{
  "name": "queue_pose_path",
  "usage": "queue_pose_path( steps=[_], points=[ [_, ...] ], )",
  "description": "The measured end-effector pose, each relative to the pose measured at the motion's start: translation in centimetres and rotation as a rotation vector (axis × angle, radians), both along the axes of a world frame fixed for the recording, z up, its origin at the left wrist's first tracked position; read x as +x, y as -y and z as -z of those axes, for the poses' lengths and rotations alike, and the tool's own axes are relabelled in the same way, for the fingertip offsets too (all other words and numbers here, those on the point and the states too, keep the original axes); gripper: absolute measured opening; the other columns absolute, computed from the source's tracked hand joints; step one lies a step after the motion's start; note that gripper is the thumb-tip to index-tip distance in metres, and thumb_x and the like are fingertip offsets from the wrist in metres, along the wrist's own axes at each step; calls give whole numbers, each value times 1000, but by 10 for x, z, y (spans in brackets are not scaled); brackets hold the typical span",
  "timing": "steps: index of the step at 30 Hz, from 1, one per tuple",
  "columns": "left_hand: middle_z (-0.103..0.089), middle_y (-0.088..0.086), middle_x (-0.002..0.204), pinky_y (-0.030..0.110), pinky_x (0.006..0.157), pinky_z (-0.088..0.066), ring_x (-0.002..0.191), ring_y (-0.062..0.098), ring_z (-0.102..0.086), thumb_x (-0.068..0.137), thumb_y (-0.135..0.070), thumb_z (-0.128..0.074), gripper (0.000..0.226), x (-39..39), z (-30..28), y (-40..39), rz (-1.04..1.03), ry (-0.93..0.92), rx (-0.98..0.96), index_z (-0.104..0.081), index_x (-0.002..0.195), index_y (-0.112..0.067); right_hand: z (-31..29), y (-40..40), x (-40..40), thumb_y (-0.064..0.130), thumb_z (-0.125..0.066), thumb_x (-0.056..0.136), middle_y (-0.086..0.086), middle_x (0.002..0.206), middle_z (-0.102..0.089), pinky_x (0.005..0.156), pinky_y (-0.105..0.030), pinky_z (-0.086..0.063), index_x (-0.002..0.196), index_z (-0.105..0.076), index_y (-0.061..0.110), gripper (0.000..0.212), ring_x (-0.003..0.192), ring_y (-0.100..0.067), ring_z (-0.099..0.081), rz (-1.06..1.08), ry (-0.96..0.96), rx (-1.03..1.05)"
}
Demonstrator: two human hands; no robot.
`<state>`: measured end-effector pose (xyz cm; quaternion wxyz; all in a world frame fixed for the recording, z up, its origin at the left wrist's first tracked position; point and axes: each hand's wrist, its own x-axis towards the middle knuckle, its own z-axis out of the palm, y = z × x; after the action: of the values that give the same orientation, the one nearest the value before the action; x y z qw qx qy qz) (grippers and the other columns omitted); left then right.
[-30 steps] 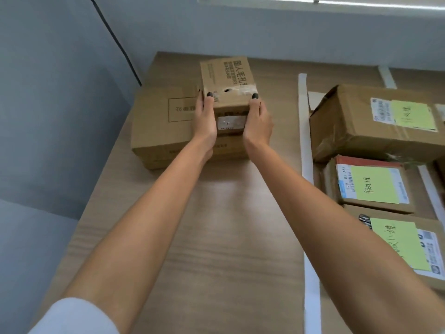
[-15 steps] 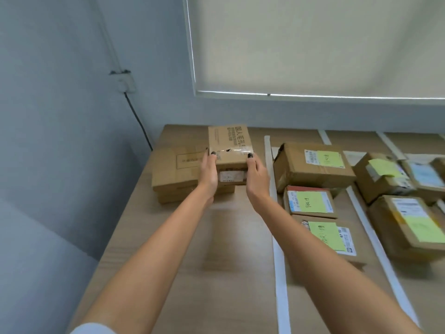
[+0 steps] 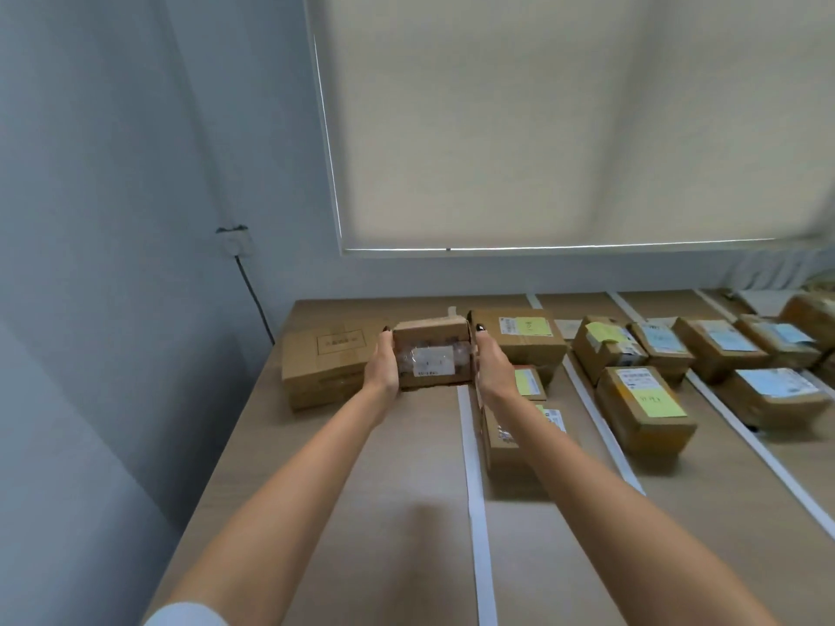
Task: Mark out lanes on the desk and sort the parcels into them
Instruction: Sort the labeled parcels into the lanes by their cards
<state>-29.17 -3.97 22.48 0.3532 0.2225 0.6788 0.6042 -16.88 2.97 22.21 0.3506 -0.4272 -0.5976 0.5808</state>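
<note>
I hold a small cardboard parcel [image 3: 433, 356] in the air between my left hand [image 3: 384, 365] and my right hand [image 3: 492, 365], one palm on each side. Its taped face with a white label is turned toward me. It hangs above the first white tape line [image 3: 474, 490], just right of a large flat box [image 3: 325, 363] that lies in the leftmost lane. More white tape strips [image 3: 601, 426] divide the wooden desk [image 3: 361, 512] into lanes. Parcels with yellow notes [image 3: 641, 404] and blue labels [image 3: 777, 393] lie in the lanes to the right.
A grey wall runs along the desk's left edge, with a socket and black cable [image 3: 253, 300] near the far corner. A lowered roller blind [image 3: 565, 128] covers the window behind the desk. The desk's left edge drops off close to the large flat box.
The small parcel has come up off the large flat box and moved right and toward me, tipped so its labelled face shows. My head has lifted, bringing more lanes and the blind into view.
</note>
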Motion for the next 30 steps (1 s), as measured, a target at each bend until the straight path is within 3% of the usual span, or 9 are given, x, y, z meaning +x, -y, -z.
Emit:
queue_pose_path(
  steps=[2, 6, 8, 10, 12, 16, 23, 28, 30],
  points=[
    [-52, 12, 134, 41, 105, -35, 120, 28, -49, 96, -50, -18, 58, 4, -6, 4, -1, -53, 2, -49, 127, -12, -7, 1, 10, 49, -30, 90, -7, 101, -65, 82, -37, -47, 102, -60, 17, 45, 94, -22, -59, 30, 11, 29],
    [-49, 6, 135, 29, 91, -36, 115, 19, -50, 99, -44, -23, 50, 12, -17, 5, 13, -159, 44, -46, 132, -14, -14, 2, 25, 37, -35, 95, -2, 89, -66, 54, -19, -43, 91, -61, 10, 38, 81, -13, -61, 23, 6, 59],
    [-54, 1, 123, 15, 69, -45, 91, 5, -55, 99, -38, -31, 35, 15, -21, 3, 69, -195, 71, -53, 119, -19, -15, 0, 28, 29, -41, 95, -3, 93, -69, 48, -13, -45, 90, -63, 12, 28, 82, -14, -66, -18, -34, 68],
    [-57, 1, 117, 10, 51, -48, 80, 2, -56, 99, -29, -39, 30, 20, -21, 3, 100, -179, 98, -51, 124, -20, -15, 0, 29, 27, -46, 95, -6, 115, -62, 52, -11, -47, 117, -61, 16, 28, 94, -14, -65, -41, -74, 61],
    [-54, 6, 128, 19, 60, -54, 89, 12, -62, 98, -21, -44, 42, 25, -17, 4, 110, -154, 118, -39, 139, -19, -14, 0, 28, 28, -50, 94, -4, 129, -45, 58, -14, -47, 139, -43, 24, 46, 105, -20, -59, -20, -66, 45],
    [-43, 8, 140, 42, 85, -55, 113, 26, -56, 97, -22, -47, 49, 34, -7, 3, 108, -122, 110, -32, 143, -28, -4, 0, 27, 30, -48, 95, -6, 135, -42, 65, -20, -48, 146, -29, 31, 54, 107, -23, -57, -35, -44, 38],
    [-28, 4, 133, 22, 65, -48, 106, 16, -46, 94, -29, -49, 49, 41, 8, 3, 89, -162, 102, -33, 140, -33, 10, 1, 37, 27, -45, 96, 14, 100, -59, 49, -11, -46, 142, -33, 34, 48, 83, -7, -61, 3, -56, 19],
    [-34, 3, 137, 39, 87, -52, 112, 23, -52, 97, -31, -41, 53, 51, 28, -2, 134, 30, 113, -19, 144, -39, 22, 4, 45, 26, -44, 96, 21, 93, -50, 45, -6, -43, 143, -34, 27, 48, 80, -5, -59, 49, -55, -3],
    [-46, 3, 137, 39, 85, -53, 109, 23, -58, 98, -30, -38, 53, 60, 35, -5, 201, 97, 150, -15, 144, -41, 30, 3, 53, 27, -41, 98, 16, 100, -54, 47, -7, -44, 142, -35, 27, 45, 84, -6, -60, 51, -50, -18]
  ],
)
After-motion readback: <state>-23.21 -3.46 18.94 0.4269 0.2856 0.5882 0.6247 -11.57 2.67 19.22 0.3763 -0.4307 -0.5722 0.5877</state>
